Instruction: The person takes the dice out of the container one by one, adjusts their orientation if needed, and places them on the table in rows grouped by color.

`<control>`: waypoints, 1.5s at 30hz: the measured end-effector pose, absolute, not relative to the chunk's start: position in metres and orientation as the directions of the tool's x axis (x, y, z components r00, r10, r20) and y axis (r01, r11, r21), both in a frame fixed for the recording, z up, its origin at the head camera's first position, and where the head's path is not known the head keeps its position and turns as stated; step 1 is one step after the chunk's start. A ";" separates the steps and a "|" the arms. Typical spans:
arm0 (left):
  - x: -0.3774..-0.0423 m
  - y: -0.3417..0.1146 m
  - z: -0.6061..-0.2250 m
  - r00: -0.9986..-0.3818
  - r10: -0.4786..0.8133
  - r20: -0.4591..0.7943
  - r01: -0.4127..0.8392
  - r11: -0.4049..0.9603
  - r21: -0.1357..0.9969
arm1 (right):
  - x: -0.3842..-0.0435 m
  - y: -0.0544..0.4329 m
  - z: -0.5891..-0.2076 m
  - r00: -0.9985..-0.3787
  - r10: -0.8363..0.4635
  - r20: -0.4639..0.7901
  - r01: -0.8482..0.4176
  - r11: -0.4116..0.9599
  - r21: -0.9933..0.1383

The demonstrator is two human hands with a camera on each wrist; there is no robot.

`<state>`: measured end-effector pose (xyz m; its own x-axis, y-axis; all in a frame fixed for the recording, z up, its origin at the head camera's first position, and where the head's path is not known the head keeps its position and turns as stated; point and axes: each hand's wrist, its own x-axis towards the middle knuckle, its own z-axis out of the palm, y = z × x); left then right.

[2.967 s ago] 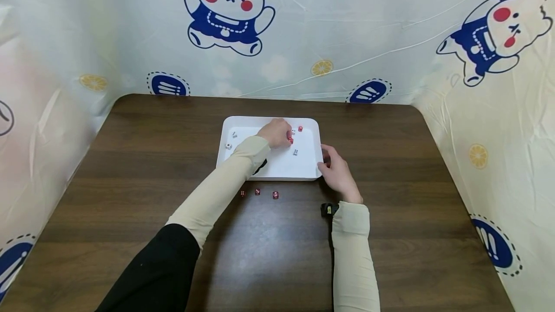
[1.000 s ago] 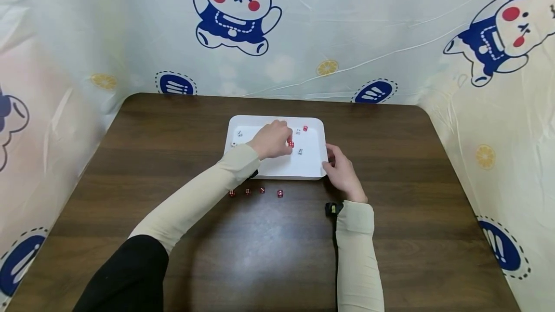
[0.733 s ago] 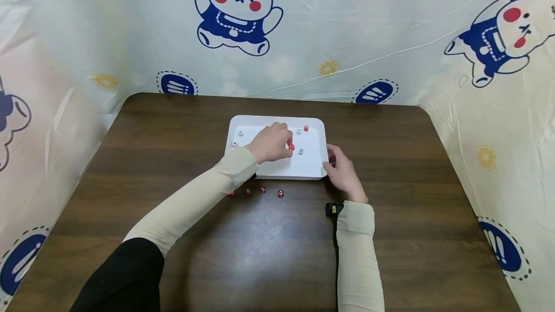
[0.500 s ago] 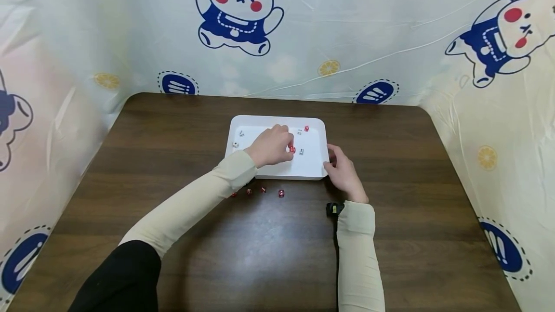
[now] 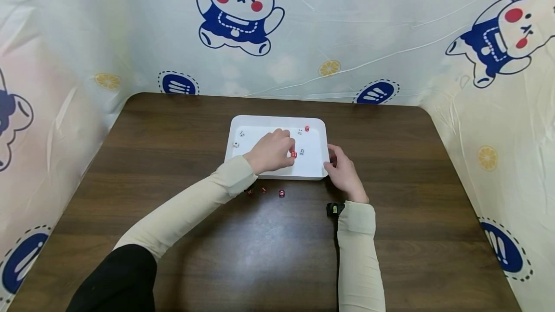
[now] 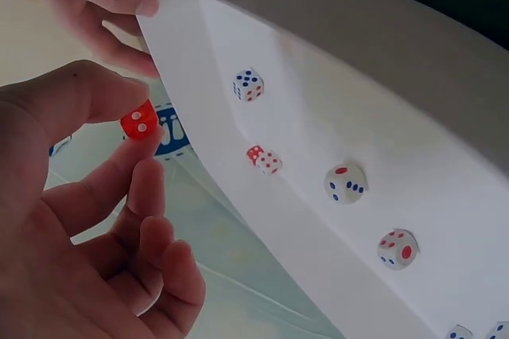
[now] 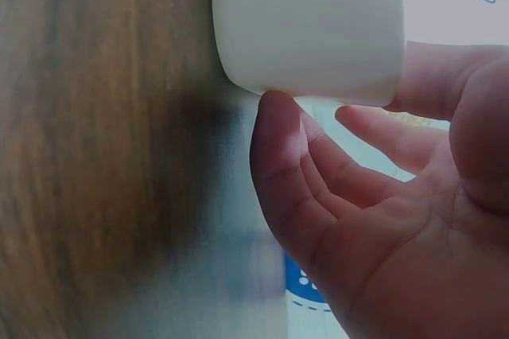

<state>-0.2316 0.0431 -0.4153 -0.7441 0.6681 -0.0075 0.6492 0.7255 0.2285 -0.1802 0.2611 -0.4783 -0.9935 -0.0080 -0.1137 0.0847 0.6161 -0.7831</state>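
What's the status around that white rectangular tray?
Left hand: pinching small red cubic die. Right hand: holding tray's right end. Nothing visibly blocking either hand.

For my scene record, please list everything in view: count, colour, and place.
Table: one, brown, centre
Tray: one, white, on table
Tray dice: at least six, white, inside
Far die: one, red, inside tray
Held die: one, red, left grip
Table dice: three visible, red, before tray
Printed sheeting: count unclear, pale, around table
Wrist camera: one clear, black, right wrist
Cable: one, black, right forearm
Sleeves: two, cream, forearms
Upper sleeve: one, black, left arm
Left grip: one, over tray
Right grip: one, tray's edge
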 end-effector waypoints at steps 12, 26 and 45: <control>-0.219 0.043 -0.419 -0.723 0.691 0.015 0.673 0.700 0.238 | -0.179 0.261 -0.478 -0.992 -0.008 -0.124 0.093 0.614 -0.784; -0.204 0.041 -0.423 -0.705 0.708 0.046 0.694 0.675 0.249 | -0.180 0.260 -0.479 -0.993 -0.009 -0.116 0.086 0.618 -0.782; -0.186 0.039 -0.429 -0.687 0.723 0.075 0.713 0.652 0.258 | -0.180 0.261 -0.479 -0.993 -0.011 -0.122 0.088 0.627 -0.774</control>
<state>-0.1863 0.0392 -0.4286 -0.6873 0.7225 0.0749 0.7132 0.6516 0.2584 -0.1796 0.2613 -0.4793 -0.9925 -0.0106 -0.1216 0.0881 0.6266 -0.7743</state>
